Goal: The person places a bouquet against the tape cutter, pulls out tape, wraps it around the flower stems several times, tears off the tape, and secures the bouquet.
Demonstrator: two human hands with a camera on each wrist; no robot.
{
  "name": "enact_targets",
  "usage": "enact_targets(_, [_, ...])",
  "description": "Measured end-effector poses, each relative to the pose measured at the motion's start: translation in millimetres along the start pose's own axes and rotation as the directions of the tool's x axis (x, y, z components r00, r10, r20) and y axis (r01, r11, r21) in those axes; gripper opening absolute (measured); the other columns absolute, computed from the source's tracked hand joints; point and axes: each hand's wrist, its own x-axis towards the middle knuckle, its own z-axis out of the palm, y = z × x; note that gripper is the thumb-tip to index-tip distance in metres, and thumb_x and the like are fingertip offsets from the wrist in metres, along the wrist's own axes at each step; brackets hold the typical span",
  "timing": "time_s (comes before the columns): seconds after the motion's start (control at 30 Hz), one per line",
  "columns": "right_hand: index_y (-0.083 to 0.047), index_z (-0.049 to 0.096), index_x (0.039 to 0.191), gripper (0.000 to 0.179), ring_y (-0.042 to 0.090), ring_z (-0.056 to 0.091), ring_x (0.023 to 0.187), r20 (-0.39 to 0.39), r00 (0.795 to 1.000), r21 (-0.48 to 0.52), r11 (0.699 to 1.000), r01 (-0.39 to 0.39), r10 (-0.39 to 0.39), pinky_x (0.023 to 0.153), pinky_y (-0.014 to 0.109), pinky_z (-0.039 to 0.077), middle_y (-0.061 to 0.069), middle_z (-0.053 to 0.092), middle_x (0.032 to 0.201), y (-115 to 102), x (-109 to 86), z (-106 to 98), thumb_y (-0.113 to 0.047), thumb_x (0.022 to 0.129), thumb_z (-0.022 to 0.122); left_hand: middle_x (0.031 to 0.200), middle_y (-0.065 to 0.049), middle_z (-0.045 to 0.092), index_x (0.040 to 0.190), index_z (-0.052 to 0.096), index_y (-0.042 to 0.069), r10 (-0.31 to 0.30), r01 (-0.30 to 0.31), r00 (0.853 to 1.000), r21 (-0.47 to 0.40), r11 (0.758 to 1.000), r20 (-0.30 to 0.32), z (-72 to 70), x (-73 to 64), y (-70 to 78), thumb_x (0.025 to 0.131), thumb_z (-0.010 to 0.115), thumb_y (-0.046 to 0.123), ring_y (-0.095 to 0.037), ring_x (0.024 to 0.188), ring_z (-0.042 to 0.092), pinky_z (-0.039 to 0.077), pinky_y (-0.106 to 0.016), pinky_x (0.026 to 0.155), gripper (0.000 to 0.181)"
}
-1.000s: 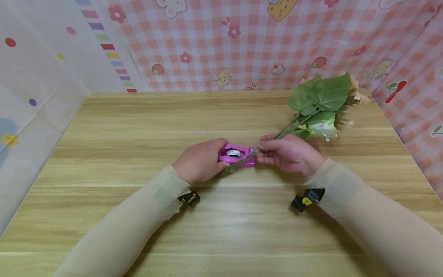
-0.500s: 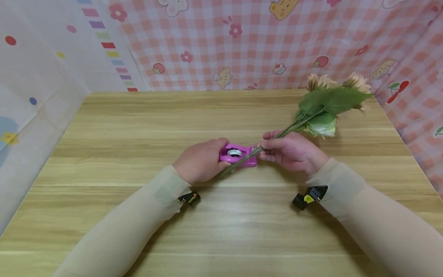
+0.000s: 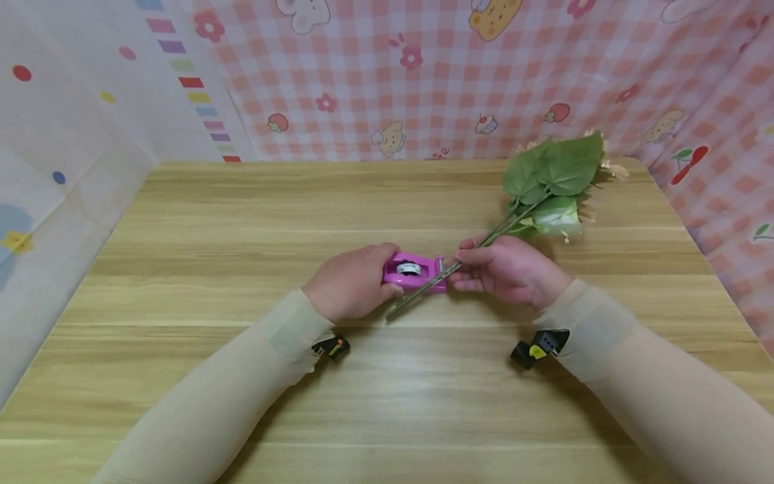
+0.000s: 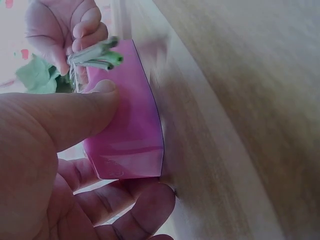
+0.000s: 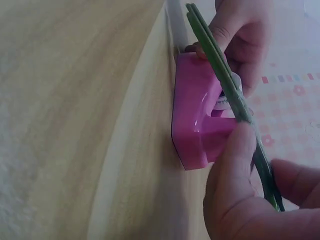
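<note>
My left hand [image 3: 351, 279] grips one end of a pink tape dispenser [image 3: 400, 278], which rests on the table. A white-labelled roll [image 3: 408, 269] sits inside it. With thumb and fingers, my right hand [image 3: 514, 272] pinches the stems [image 5: 217, 60] of a bunch of artificial flowers. Those stems slant across above the dispenser, their cut ends pointing towards me. Something clear and shiny shows on them near the right fingertips; its extent is hard to make out. Large green leaves [image 3: 568, 165] and a whitish-green flower [image 3: 557, 216] lie beyond the right hand, with peach blooms mostly hidden.
The wood-grain table [image 3: 254, 222] runs back to a pink checked cloth [image 3: 363, 67]. A white dotted cloth [image 3: 66, 87] hangs at the left. Each wrist carries a small black camera, the right one [image 3: 538, 348] hanging below the cuff.
The right hand has rolled the bunch one way and back, so the leaves face up again and the peach blooms drop behind. The stem ends have shifted slightly towards me. The left hand stays put.
</note>
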Motion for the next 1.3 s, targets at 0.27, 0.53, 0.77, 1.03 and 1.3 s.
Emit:
enact_targets(0.27, [-0.003, 0.043, 0.112, 0.007, 0.014, 0.073, 0.081, -0.089, 0.994, 0.025, 0.997, 0.069, -0.066, 0.084, 0.026, 0.063, 0.004, 0.076, 0.092, 1.7, -4.9, -1.7, -0.008, 0.113, 0.039, 0.119, 0.0, 0.068, 0.144, 0.054, 0.018, 0.007, -0.007, 1.0, 0.013, 1.0, -0.006, 1.0, 0.2, -0.4, 0.103, 0.065, 0.048, -0.019, 0.101, 0.066, 0.058, -0.042, 0.091, 0.052])
enact_targets(0.53, [-0.003, 0.044, 0.118, 0.013, 0.016, 0.07, 0.086, -0.133, 0.99, 0.063, 0.997, 0.051, -0.043, 0.086, 0.028, 0.062, 0.004, 0.074, 0.094, 3.1, -4.2, 1.1, -0.012, 0.114, 0.036, 0.121, 0.0, 0.068, 0.144, 0.054, 0.018, 0.0, 0.0, 1.0, 0.014, 1.0, 0.005, -0.5, -0.3, 0.7, 0.101, 0.066, 0.05, -0.02, 0.105, 0.068, 0.058, -0.043, 0.095, 0.054])
enact_targets(0.77, [-0.002, 0.059, 0.103, 0.025, 0.018, 0.068, 0.078, -0.135, 0.991, 0.198, 0.98, 0.026, 0.001, 0.08, 0.028, 0.062, 0.004, 0.07, 0.086, 4.3, -1.0, 3.4, -0.018, 0.114, 0.044, 0.122, -0.002, 0.069, 0.148, 0.052, 0.017, 0.001, -0.001, 1.0, 0.018, 1.0, 0.0, -1.1, -0.9, 1.3, 0.102, 0.065, 0.048, -0.021, 0.106, 0.068, 0.058, -0.044, 0.095, 0.058])
enact_targets(1.03, [-0.012, 0.051, 0.078, 0.031, 0.014, 0.069, 0.071, -0.141, 0.988, 0.246, 0.964, 0.098, -0.065, 0.073, 0.025, 0.063, 0.003, 0.066, 0.081, 7.4, 0.8, 6.8, -0.002, 0.108, 0.053, 0.121, -0.001, 0.068, 0.149, 0.051, 0.017, 0.001, -0.001, 1.0, 0.02, 1.0, 0.002, -0.4, -1.2, 2.1, 0.103, 0.063, 0.048, -0.019, 0.1, 0.066, 0.058, -0.042, 0.091, 0.056])
enact_targets(1.3, [-0.012, 0.046, 0.102, 0.016, 0.016, 0.072, 0.081, -0.081, 0.994, 0.233, 0.969, 0.088, -0.071, 0.081, 0.026, 0.064, 0.005, 0.062, 0.091, 4.6, 0.3, 0.7, 0.001, 0.106, 0.053, 0.124, -0.001, 0.068, 0.149, 0.052, 0.017, 0.0, 0.0, 1.0, 0.015, 1.0, 0.001, -0.8, -1.3, 1.2, 0.102, 0.066, 0.046, -0.018, 0.102, 0.066, 0.058, -0.042, 0.092, 0.057])
